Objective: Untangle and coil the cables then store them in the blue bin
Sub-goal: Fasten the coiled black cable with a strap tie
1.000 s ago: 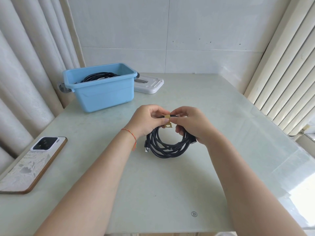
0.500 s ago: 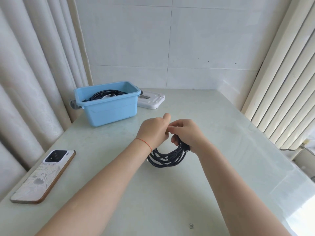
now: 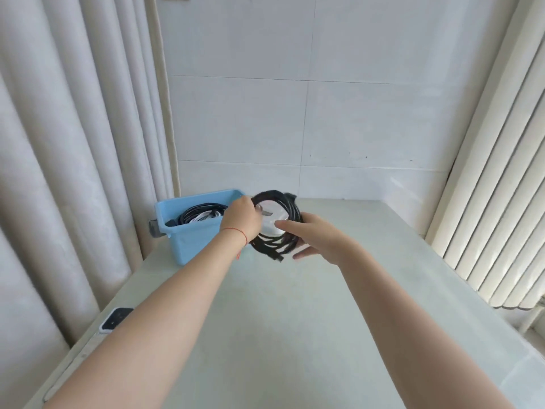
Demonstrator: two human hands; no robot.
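Left hand grips coil, right hand fingers straight under it; bin left-centre, white lid behind coil, phone lower left on surface.

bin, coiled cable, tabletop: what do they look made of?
Blue bin: likely moulded plastic, uniform colour, smooth semi-matte walls, rounded rim.
Coiled black cable, held up in both hands: looks rubber or PVC jacketed, matte, bends in soft loops.
Table: hard, pale, glossy slab, maybe glass or polished stone; it shows soft reflections, so the look leaves it open.
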